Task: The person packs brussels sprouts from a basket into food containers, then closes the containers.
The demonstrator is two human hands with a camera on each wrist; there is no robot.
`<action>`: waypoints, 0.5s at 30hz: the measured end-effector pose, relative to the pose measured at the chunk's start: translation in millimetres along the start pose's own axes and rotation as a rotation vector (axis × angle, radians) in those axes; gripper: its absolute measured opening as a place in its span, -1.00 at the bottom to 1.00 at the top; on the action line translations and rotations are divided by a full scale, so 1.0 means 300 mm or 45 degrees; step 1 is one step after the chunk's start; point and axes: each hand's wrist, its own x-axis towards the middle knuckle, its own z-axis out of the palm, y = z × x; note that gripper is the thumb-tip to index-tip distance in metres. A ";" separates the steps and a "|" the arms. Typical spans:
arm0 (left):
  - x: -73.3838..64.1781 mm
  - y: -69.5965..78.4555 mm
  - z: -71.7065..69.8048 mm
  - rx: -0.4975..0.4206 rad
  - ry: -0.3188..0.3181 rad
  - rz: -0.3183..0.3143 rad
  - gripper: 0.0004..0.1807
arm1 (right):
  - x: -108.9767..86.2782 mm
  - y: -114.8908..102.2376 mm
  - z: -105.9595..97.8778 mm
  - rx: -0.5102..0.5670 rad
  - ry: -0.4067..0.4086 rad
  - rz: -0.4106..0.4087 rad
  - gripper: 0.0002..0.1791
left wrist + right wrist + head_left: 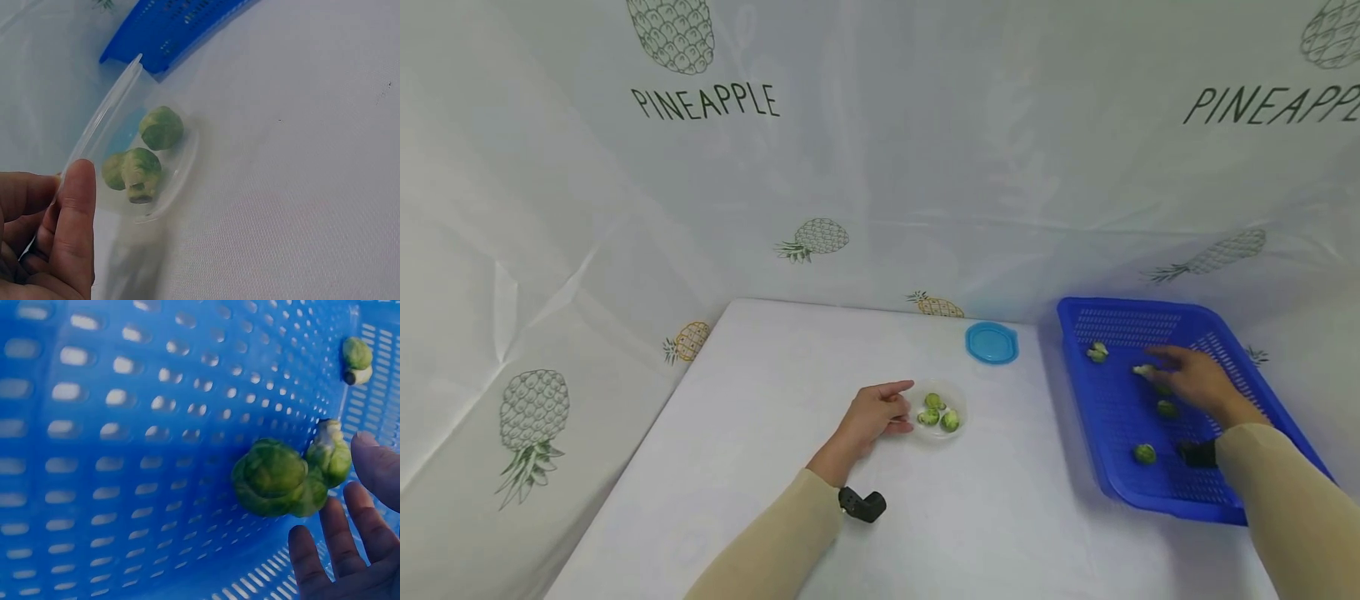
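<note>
My left hand point(876, 414) pinches the rim of a clear round plastic bowl point(957, 397) standing on the white table. In the left wrist view, thumb and fingers point(75, 225) lie on either side of that rim. Three Brussels sprouts point(950, 420) sit inside the bowl. Over at the right, my right hand point(1202, 383) reaches down into a blue perforated basket point(1108, 454). Its fingers are extended and apart, close beside a cluster of green sprouts point(272, 469), one with a pale stem point(329, 428). Nothing shows in its grasp.
A light-blue round lid point(992, 343) lies toward the back of the table, left of the basket. Other sprouts rest on the basket floor, one near its front point(1145, 454) and one at the back left point(1097, 352). A pineapple-print sheet point(880, 167) hangs behind.
</note>
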 end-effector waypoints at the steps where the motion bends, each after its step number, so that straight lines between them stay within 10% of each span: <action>1: 0.001 -0.001 0.000 0.001 0.000 0.000 -0.49 | 0.000 0.005 0.001 -0.005 0.004 -0.009 -0.41; 15: -0.002 -0.001 0.005 0.008 0.004 -0.001 -0.49 | 0.012 0.027 0.016 0.004 -0.043 -0.003 -0.47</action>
